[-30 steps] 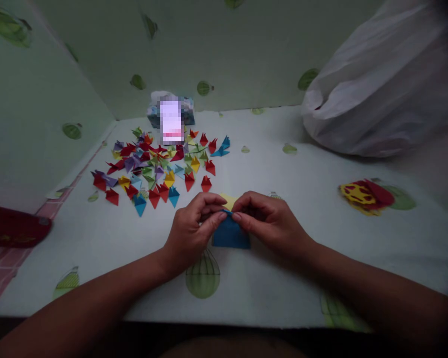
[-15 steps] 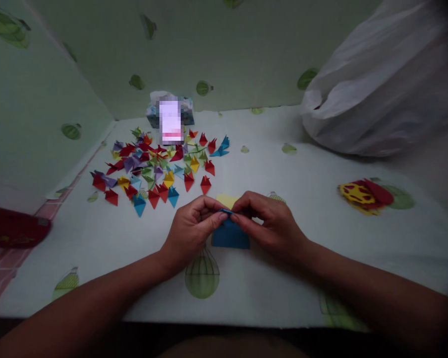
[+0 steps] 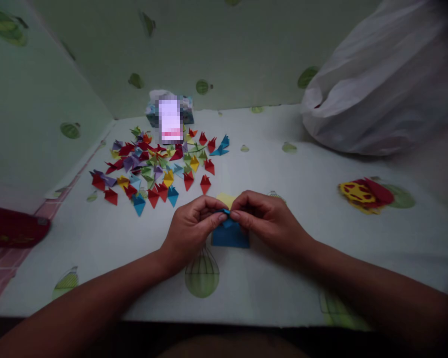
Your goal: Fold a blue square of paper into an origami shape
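Between both sets of fingertips is a small folded piece of blue paper (image 3: 227, 223), its upper part partly hidden. My left hand (image 3: 196, 222) pinches its left side with thumb and index finger. From the right, my right hand (image 3: 263, 216) pinches the same paper at its top edge. Directly below lies a flat stack of blue paper squares (image 3: 230, 238) on the table, with a yellow paper (image 3: 226, 200) showing just beyond the fingers.
Many folded paper cranes (image 3: 153, 164) in several colours spread at the back left. Behind them a phone (image 3: 170, 119) leans on a tissue box (image 3: 188, 110). A white plastic bag (image 3: 366, 109) bulges at the back right, near red and yellow cut-outs (image 3: 364, 195). A red item (image 3: 15, 226) sits far left.
My right fingertips have shifted slightly on the folded blue paper, and more of it now shows below them. My left hand stays nearly in place.
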Tool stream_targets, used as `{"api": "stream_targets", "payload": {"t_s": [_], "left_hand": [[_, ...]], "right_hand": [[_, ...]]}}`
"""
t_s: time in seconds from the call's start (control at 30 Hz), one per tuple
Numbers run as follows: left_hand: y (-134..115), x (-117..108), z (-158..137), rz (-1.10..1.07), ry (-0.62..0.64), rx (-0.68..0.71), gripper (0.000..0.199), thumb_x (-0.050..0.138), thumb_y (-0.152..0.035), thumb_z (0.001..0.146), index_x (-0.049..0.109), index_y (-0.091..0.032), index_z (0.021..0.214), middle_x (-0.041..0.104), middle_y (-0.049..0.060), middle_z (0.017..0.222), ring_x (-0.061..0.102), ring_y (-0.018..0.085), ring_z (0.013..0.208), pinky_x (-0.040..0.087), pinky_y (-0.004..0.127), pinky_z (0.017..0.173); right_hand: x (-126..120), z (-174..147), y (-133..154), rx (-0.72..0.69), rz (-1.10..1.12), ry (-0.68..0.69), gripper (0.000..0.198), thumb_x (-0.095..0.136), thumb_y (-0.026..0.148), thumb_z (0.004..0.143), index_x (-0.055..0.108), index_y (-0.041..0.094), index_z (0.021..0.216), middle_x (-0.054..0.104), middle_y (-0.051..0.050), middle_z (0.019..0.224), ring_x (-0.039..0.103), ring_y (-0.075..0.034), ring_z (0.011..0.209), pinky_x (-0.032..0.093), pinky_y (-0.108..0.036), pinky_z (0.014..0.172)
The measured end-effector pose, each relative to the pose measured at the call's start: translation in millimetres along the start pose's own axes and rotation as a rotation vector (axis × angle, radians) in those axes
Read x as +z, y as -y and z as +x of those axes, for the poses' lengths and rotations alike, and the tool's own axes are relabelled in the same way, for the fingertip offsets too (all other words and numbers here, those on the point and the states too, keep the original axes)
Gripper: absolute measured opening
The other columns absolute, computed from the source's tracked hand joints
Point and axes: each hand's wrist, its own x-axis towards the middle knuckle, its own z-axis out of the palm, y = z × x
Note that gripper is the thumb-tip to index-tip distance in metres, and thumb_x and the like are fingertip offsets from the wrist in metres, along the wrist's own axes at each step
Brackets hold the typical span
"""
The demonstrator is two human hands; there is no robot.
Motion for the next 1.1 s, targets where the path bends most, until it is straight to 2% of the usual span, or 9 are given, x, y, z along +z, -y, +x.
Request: {"api": "stream_targets", "payload": {"t_s": [0.27, 0.67, 1.0, 1.1], "left_hand": [[0.5, -0.3, -1.0, 0.025, -0.002, -0.004, 0.008, 0.075, -0.02, 0.076, 0.071, -0.017, 0.083, 0.074, 0.002, 0.078, 0.069, 0.014, 0.073, 0.058, 0.023, 0.068], [1.6, 1.0, 0.6, 0.007, -0.018, 0.039, 0.007, 0.076, -0.021, 0.076, 0.072, -0.017, 0.08, 0.073, 0.0, 0.073, 0.067, 0.01, 0.068, 0.055, 0.017, 0.061], [0.1, 0.7, 0.3, -0.014, 0.013, -0.003, 0.007, 0.075, -0.021, 0.079, 0.071, -0.015, 0.08, 0.071, 0.0, 0.074, 0.065, 0.009, 0.068, 0.052, 0.018, 0.062], [-0.3, 0.3, 0.6, -0.034, 0.004, -0.034, 0.008, 0.075, -0.022, 0.078, 0.071, -0.015, 0.08, 0.071, 0.0, 0.073, 0.064, 0.009, 0.067, 0.052, 0.019, 0.062]], "right_hand": [[0.3, -1.3, 1.0, -0.001, -0.028, -0.011, 0.016, 0.067, 0.027, 0.089, 0.062, 0.017, 0.077, 0.059, 0.002, 0.065, 0.05, -0.01, 0.058, 0.039, -0.024, 0.053], [-0.1, -0.7, 0.5, -0.031, -0.084, -0.013, 0.015, 0.065, 0.022, 0.089, 0.062, 0.016, 0.076, 0.058, 0.002, 0.065, 0.051, -0.01, 0.059, 0.039, -0.023, 0.054], [0.8, -1.0, -2.6, -0.111, -0.165, -0.034, 0.015, 0.064, 0.02, 0.089, 0.062, 0.015, 0.075, 0.058, 0.002, 0.066, 0.051, -0.01, 0.061, 0.038, -0.023, 0.056], [0.7, -0.5, -1.8, -0.061, -0.127, -0.022, 0.014, 0.064, 0.022, 0.089, 0.062, 0.015, 0.077, 0.057, 0.002, 0.066, 0.05, -0.01, 0.06, 0.038, -0.023, 0.055]]}}
